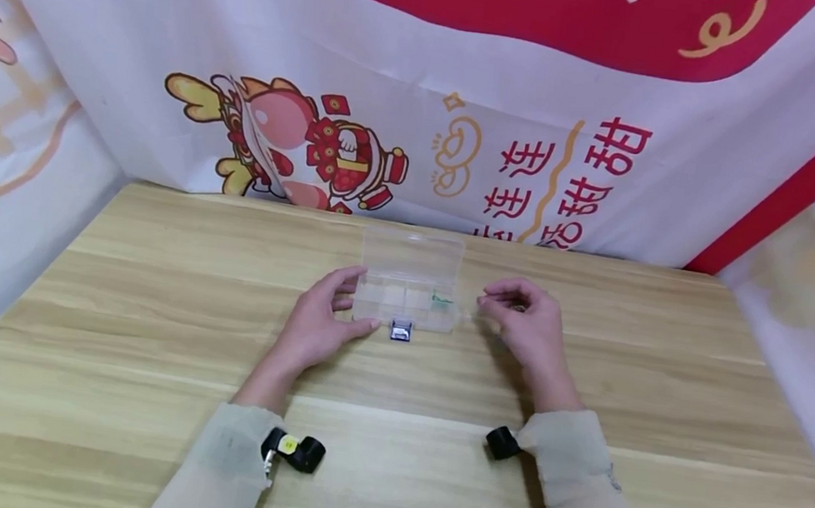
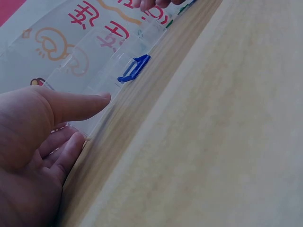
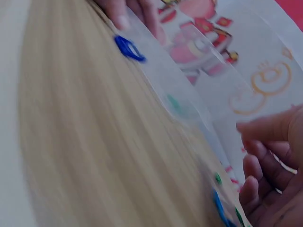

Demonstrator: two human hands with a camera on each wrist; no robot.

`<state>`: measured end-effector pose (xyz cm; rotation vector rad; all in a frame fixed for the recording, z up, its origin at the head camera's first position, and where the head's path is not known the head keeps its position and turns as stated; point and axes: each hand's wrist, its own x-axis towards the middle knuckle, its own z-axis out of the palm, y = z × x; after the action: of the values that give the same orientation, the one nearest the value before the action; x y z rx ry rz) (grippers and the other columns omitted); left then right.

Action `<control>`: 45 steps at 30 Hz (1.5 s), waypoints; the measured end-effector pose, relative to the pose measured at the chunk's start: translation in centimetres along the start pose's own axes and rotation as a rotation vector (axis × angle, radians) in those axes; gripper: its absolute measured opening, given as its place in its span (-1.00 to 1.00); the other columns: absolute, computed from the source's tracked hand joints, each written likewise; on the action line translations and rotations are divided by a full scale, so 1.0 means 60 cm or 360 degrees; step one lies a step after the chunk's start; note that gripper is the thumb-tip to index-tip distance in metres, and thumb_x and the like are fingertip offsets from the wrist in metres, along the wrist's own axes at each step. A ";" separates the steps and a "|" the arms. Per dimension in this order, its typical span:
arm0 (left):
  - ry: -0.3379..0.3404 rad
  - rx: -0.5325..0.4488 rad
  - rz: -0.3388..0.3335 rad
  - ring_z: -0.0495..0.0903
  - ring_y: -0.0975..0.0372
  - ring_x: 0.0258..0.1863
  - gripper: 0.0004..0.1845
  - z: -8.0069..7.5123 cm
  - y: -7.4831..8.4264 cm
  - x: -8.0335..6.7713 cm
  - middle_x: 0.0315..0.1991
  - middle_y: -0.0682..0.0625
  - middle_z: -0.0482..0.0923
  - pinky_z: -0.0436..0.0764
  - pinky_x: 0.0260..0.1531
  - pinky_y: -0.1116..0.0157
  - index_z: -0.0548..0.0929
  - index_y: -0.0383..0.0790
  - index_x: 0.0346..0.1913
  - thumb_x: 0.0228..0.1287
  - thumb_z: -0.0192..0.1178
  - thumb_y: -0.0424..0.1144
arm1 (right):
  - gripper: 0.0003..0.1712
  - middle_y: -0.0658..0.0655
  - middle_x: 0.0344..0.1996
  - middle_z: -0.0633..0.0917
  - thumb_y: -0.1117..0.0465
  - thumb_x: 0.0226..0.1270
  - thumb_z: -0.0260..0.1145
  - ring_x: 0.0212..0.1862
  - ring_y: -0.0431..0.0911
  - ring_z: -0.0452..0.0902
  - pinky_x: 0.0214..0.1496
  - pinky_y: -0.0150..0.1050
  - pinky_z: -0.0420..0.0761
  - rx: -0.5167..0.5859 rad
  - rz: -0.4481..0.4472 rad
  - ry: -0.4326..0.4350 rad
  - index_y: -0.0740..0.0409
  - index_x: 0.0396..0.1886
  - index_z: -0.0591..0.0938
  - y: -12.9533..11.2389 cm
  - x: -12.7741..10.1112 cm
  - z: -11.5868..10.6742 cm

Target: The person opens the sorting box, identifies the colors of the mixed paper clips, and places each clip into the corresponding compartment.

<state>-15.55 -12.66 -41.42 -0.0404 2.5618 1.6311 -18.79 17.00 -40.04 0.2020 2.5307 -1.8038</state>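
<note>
Left hand (image 1: 320, 319) grips the clear plastic compartment box (image 1: 410, 281) mid-counter (image 1: 143, 324), thumb by its blue latch (image 1: 400, 331). Right hand (image 1: 527, 318), fingers curled, hovers beside it; contents unclear. Box could slide, judging by the light hold.

We have the box (image 1: 410, 279) on the table (image 1: 143, 324), its latch (image 1: 400, 331) on the side facing us. Our left hand (image 1: 320, 324) grips its left end, and our right hand (image 1: 528, 322) sits just beyond its right end. A banner (image 1: 542, 135) stands behind the box.
</note>
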 end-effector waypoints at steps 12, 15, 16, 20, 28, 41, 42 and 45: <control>0.0006 0.0016 0.0012 0.59 -0.11 0.40 -0.12 0.000 -0.005 -0.001 0.45 -0.18 0.52 0.61 0.49 -0.01 0.40 -0.02 0.61 0.27 0.56 -0.29 | -0.68 -0.20 -0.21 0.72 0.15 0.35 0.58 -0.07 -0.21 0.58 -0.09 -0.43 0.64 0.0055 0.0036 0.0137 0.12 0.02 0.75 0.026 0.003 -0.073; 0.0003 0.0016 0.0012 0.59 -0.10 0.40 -0.12 0.000 -0.003 0.000 0.45 -0.17 0.52 0.61 0.48 -0.01 0.39 -0.02 0.62 0.27 0.57 -0.28 | -0.69 -0.19 -0.17 0.70 0.14 0.37 0.57 -0.03 -0.20 0.56 -0.05 -0.42 0.63 0.0045 0.0091 0.0155 0.08 0.03 0.75 0.023 0.001 -0.078; 0.0001 0.0016 0.0011 0.59 -0.10 0.40 -0.11 0.000 -0.003 0.000 0.45 -0.17 0.52 0.61 0.48 -0.02 0.39 -0.02 0.62 0.27 0.57 -0.28 | -0.69 -0.18 -0.16 0.70 0.13 0.38 0.57 -0.02 -0.20 0.56 -0.04 -0.42 0.63 0.0034 0.0102 0.0158 0.08 0.04 0.75 0.023 0.001 -0.078; 0.0000 0.0014 0.0010 0.59 -0.10 0.40 -0.11 0.000 -0.001 0.000 0.45 -0.17 0.52 0.61 0.48 -0.02 0.39 -0.02 0.62 0.27 0.56 -0.28 | -0.67 -0.16 -0.13 0.70 0.11 0.41 0.54 0.00 -0.19 0.54 0.00 -0.40 0.63 -0.0030 0.0122 0.0154 0.09 0.09 0.75 0.021 0.001 -0.078; 0.0006 0.0019 0.0028 0.60 -0.10 0.40 -0.12 0.000 0.000 -0.001 0.44 -0.18 0.53 0.62 0.48 0.01 0.39 -0.04 0.62 0.27 0.56 -0.29 | -0.69 0.01 0.03 0.75 0.10 0.45 0.49 0.01 -0.16 0.57 0.03 -0.37 0.60 -0.0226 0.0160 0.0255 0.05 0.12 0.79 0.022 0.005 -0.076; 0.0004 0.0014 0.0016 0.60 -0.10 0.40 -0.11 0.001 -0.001 0.001 0.46 -0.18 0.52 0.62 0.47 -0.01 0.38 -0.03 0.62 0.27 0.56 -0.30 | -0.59 0.15 0.11 0.73 -0.06 0.48 0.47 0.07 -0.04 0.54 0.04 -0.28 0.58 -0.0517 0.0121 0.0050 0.08 0.14 0.77 0.051 0.006 -0.134; 0.0003 0.0013 0.0017 0.60 -0.10 0.40 -0.11 0.000 -0.001 0.001 0.46 -0.18 0.52 0.62 0.47 -0.01 0.38 -0.03 0.62 0.27 0.56 -0.30 | -0.58 0.15 0.12 0.73 -0.08 0.48 0.46 0.09 -0.03 0.53 0.06 -0.26 0.57 -0.0558 0.0100 -0.0011 0.07 0.14 0.77 0.053 0.004 -0.141; 0.0003 0.0013 0.0021 0.60 -0.11 0.40 -0.11 0.000 -0.001 0.001 0.46 -0.18 0.52 0.62 0.47 0.00 0.38 -0.04 0.62 0.27 0.56 -0.30 | -0.57 0.19 0.14 0.73 -0.08 0.47 0.48 0.13 0.02 0.51 0.12 -0.21 0.50 -0.0648 0.0044 -0.0168 0.08 0.13 0.77 0.055 0.001 -0.157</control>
<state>-15.60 -12.68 -41.49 -0.0246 2.5755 1.6262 -17.95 26.95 -40.04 0.1242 2.7265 -1.2148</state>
